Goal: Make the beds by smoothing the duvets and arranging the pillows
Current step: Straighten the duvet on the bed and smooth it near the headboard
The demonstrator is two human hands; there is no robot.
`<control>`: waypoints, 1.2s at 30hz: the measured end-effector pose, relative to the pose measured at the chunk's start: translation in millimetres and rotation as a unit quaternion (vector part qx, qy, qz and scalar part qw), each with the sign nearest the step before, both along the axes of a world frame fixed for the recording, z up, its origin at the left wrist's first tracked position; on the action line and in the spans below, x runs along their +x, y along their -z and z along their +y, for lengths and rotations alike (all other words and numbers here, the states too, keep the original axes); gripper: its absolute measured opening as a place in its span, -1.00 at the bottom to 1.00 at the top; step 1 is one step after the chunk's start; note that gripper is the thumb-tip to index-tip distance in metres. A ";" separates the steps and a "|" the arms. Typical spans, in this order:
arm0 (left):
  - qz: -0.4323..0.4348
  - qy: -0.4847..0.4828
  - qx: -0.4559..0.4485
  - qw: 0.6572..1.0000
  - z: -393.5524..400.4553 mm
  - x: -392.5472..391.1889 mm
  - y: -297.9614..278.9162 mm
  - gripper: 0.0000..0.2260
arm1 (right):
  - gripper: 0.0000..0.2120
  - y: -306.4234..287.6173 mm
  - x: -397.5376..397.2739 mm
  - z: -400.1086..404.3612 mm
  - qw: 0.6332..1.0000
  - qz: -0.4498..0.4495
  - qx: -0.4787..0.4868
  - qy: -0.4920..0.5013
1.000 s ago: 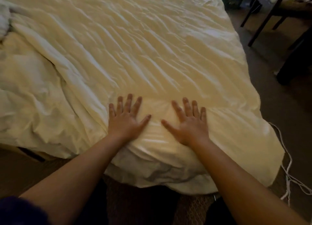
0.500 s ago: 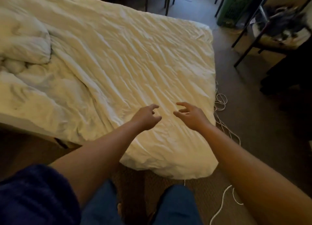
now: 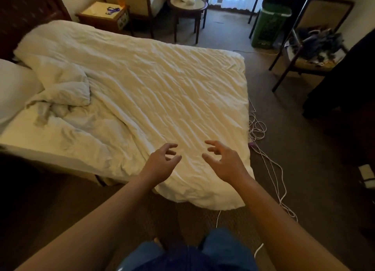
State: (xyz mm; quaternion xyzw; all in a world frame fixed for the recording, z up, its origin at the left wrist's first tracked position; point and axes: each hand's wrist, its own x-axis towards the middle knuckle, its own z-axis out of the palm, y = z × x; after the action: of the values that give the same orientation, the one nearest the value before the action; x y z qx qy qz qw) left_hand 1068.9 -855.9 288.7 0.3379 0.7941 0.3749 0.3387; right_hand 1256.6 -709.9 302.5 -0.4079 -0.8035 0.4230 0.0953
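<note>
A cream duvet (image 3: 162, 92) covers the bed, rippled with fine creases on its right half and bunched into a lump (image 3: 63, 88) on the left. A white pillow (image 3: 14, 88) lies at the far left by the dark headboard. My left hand (image 3: 160, 165) hovers over the duvet's near corner with loosely curled fingers, holding nothing. My right hand (image 3: 225, 161) hangs beside it, about a hand's width to the right, fingers also loosely curled and empty. Neither hand touches the fabric.
White cables (image 3: 263, 148) trail on the carpet along the bed's right side. A chair with dark clothes (image 3: 312, 47) stands at the right, a green bin (image 3: 267, 25) behind it. A nightstand (image 3: 103, 16) and round table (image 3: 188, 6) stand beyond the bed.
My hands have lifted off the duvet, where they pressed flat a second ago, and the fingers have curled loosely. My head has risen, and more of the bed and room shows.
</note>
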 end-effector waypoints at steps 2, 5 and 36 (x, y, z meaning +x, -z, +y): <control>0.004 -0.003 0.018 1.000 -14.8 -5.1 -8.0 -0.54 | -0.50 -10.9 -10.5 -18.9 1.000 0.017 0.013 -0.004; 0.003 -0.019 0.024 1.000 -32.0 -17.3 -19.7 -0.51 | -0.47 -22.4 -24.4 -40.7 0.999 0.028 0.014 -0.007; 0.027 -0.154 -0.097 0.983 -48.2 -263.4 -0.1 -0.55 | -0.32 61.6 -281.6 -23.9 0.995 0.023 -0.013 -0.098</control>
State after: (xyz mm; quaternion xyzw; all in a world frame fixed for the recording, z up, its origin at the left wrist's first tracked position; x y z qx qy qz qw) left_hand 805.6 -904.1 288.9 0.1874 0.8779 0.3345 0.2867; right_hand 975.0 -733.9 240.9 -0.3188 -0.8317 0.4497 0.0664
